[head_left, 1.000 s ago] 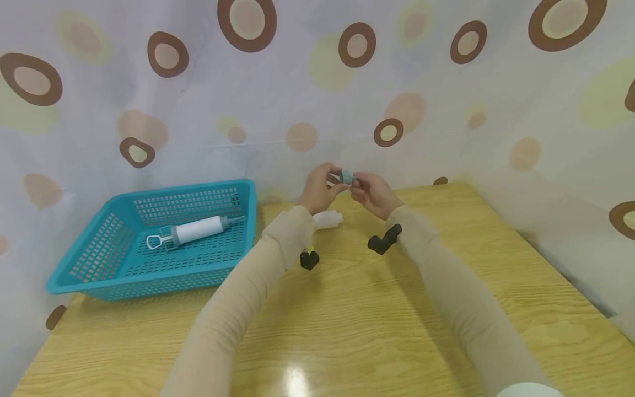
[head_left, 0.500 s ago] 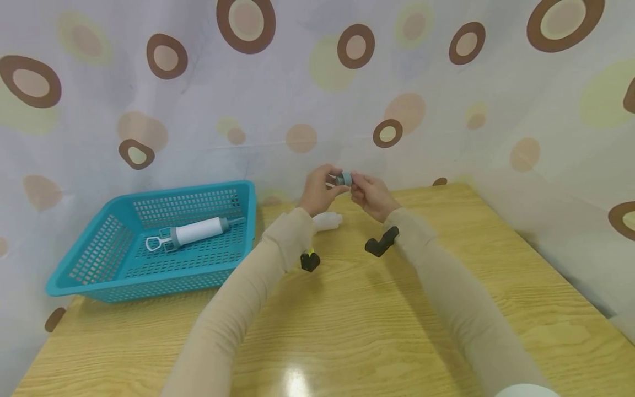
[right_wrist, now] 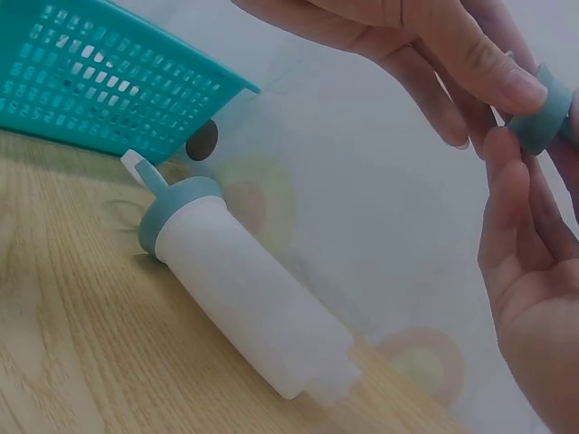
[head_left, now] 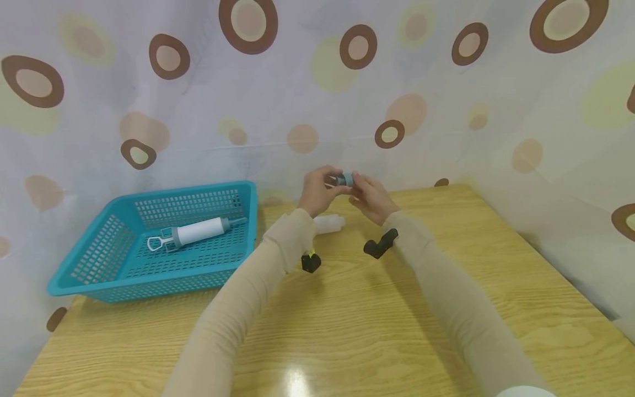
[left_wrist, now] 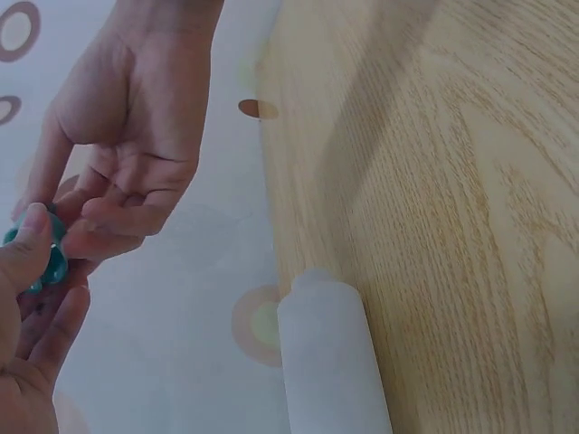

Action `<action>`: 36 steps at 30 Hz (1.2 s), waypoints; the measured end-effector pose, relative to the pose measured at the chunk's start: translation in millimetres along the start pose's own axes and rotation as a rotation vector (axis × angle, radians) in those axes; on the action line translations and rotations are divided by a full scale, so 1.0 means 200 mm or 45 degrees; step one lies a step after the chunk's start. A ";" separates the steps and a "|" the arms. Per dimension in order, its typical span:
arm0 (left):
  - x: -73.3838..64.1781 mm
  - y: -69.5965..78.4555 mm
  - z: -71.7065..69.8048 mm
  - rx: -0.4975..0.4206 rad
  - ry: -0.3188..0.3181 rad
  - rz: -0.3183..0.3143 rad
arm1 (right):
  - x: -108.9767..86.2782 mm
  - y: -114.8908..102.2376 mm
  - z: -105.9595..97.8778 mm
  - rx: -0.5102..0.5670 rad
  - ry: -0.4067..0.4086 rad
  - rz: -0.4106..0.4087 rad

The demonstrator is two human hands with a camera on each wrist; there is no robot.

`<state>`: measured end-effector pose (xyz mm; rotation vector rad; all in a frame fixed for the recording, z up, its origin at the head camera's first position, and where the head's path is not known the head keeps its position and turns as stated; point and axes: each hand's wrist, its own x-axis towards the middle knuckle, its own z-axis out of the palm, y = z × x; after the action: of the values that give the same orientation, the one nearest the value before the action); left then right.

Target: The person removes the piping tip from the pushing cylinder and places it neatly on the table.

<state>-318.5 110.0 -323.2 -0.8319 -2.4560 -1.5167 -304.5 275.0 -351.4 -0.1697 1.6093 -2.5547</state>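
Observation:
A small teal ring-shaped cap (head_left: 349, 179) is held up between both hands over the back of the table. My left hand (head_left: 316, 192) pinches it, with the thumb lying on its rim in the right wrist view, where the cap (right_wrist: 541, 116) shows plainly. From the other side, the fingertips of my right hand (head_left: 373, 200) grip the cap and partly cover it. Below the hands, a white tube (right_wrist: 244, 285) with a teal end cap and a handle lies on its side; its narrower open-looking end points right.
A teal perforated basket (head_left: 149, 290) stands at the left of the wooden table (head_left: 377, 331). In it lies a white syringe-like press (head_left: 200, 231) with a grey-teal nozzle and a loop handle. A patterned curtain (head_left: 198, 110) hangs behind.
The cap has turned between the fingers; its thin tip, visible toward the right hand a second ago, is now hidden. My right fingers have shifted their hold on it slightly.

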 end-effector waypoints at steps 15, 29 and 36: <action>-0.01 -0.01 0.00 0.001 -0.001 -0.025 | 0.00 0.03 0.00 -0.016 0.037 -0.037; -0.01 -0.02 0.01 -0.024 -0.005 -0.034 | -0.02 0.00 0.01 -0.184 -0.075 -0.065; -0.02 -0.02 0.01 -0.065 0.010 -0.039 | -0.02 -0.01 0.00 -0.194 -0.082 -0.081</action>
<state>-316.5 109.4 -328.2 -0.7981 -2.4454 -1.5960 -300.4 276.4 -350.3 -0.3186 1.8020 -2.4428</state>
